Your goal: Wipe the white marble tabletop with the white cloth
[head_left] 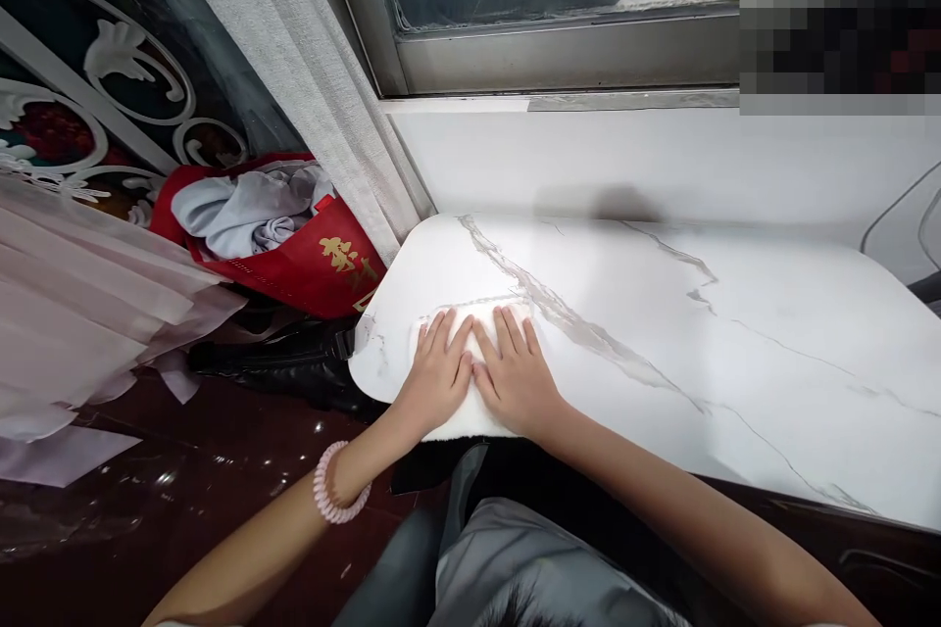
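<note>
A white cloth (470,423) lies flat near the left end of the white marble-patterned tabletop (632,313), its lower edge reaching the table's front edge. My left hand (439,372) rests palm down on the cloth with its fingers stretched out. Beside it, my right hand (515,367) also presses flat on the cloth, fingers spread, the thumbs of both hands close together. Neither hand grasps the cloth. Around my left wrist sits a pink coiled band (323,482).
To the left, a red bag (294,265) holds grey fabric, with a black bag (272,372) below it. A light curtain (294,49) hangs by the window frame (566,59). Pale pink fabric (88,304) hangs at far left. A cable (882,216) runs behind the table's right end.
</note>
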The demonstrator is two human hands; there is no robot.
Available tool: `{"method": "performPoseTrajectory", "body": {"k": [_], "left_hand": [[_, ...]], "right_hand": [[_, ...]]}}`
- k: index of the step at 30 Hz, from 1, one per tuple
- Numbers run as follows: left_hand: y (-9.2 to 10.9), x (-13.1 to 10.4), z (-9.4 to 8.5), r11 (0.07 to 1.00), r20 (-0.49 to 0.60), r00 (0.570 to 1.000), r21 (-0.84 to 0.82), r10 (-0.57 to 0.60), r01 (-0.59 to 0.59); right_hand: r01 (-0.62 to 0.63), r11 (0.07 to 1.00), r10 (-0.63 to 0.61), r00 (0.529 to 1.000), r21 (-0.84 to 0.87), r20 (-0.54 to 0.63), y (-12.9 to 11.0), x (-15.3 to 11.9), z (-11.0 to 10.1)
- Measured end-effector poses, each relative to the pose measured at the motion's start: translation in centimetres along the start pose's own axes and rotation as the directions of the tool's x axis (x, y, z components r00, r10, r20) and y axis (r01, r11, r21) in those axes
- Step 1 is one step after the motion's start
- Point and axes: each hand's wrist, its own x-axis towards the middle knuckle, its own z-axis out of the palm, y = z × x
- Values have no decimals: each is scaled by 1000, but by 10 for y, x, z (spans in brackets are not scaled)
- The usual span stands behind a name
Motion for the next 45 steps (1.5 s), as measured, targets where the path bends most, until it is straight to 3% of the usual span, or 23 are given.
{"method": "performPoseTrajectory", "body": {"k": [3, 7, 11, 14, 17, 22, 26, 29, 32, 36, 39, 42, 45], "left_hand": [[-6, 42, 8, 1000, 11, 1000, -1, 4, -4], [-12, 128, 21, 1000, -1, 1000, 28, 13, -13], [-2, 206, 33, 999, 0, 999, 32, 43, -43], [15, 240, 42, 998, -16, 998, 44, 53, -52], [30, 252, 48, 998, -25, 999, 49, 45, -44], [43, 246, 48, 999, 11, 999, 23, 33, -33], [55, 220, 47, 999, 38, 998, 13, 45, -45], [73, 182, 46, 999, 47, 998, 14, 51, -52], [93, 129, 43, 997, 67, 995, -11, 74, -74], [116, 58, 35, 985, 110, 979, -56, 171, -166], [130, 24, 31, 973, 138, 964, -65, 227, -220], [140, 17, 32, 969, 158, 956, -53, 247, -242], [146, 39, 38, 971, 173, 955, -39, 239, -236]], "right_hand": [[-75, 997, 74, 996, 2, 48, 30, 32, 1], [-197, 979, 200, 975, -44, 98, 80, 91, 2], [-282, 957, 287, 954, -71, 85, 134, 132, -2], [-317, 947, 320, 946, -57, 47, 167, 144, -6], [-319, 946, 321, 946, -58, 36, 186, 143, -9], [-329, 936, 332, 943, -123, 8, 188, 130, -12], [-302, 942, 308, 951, -143, 19, 176, 102, -17], [-267, 950, 277, 960, -163, 39, 159, 62, -25], [-248, 953, 257, 966, -172, 32, 133, 10, -34], [-232, 959, 229, 973, -161, -38, 98, -63, -43], [-229, 961, 217, 972, -157, -88, 83, -101, -48], [-247, 955, 237, 968, -163, -82, 83, -115, -52], [-309, 931, 313, 950, -195, -11, 96, -102, -57]]}}
